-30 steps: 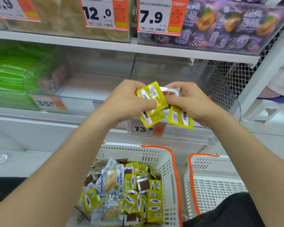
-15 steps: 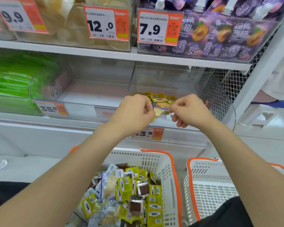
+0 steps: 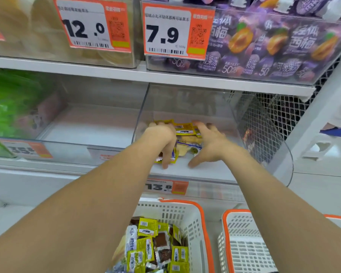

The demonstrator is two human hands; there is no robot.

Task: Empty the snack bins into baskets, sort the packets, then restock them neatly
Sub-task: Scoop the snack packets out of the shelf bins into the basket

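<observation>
Both my hands reach into the clear plastic bin (image 3: 264, 170) on the middle shelf. A small pile of yellow snack packets (image 3: 183, 128) lies on the bin's floor between them. My left hand (image 3: 162, 139) rests palm down on the pile's left side, fingers spread. My right hand (image 3: 210, 143) lies on its right side, fingers apart, thumb on the bin floor. Neither hand grips a packet. Below, a white basket with an orange rim (image 3: 185, 215) holds several yellow, brown and white packets (image 3: 156, 247).
A second white basket (image 3: 244, 245) stands to the right of the first. Left of my bin is another clear bin (image 3: 83, 125), then green packets (image 3: 6, 107). The upper shelf carries purple pouches (image 3: 274, 46) and price tags. A person's blue shoe (image 3: 334, 132) shows at far right.
My hands held yellow packets together in front of the bin a second ago. They moved forward into the bin, set the packets down and opened over them.
</observation>
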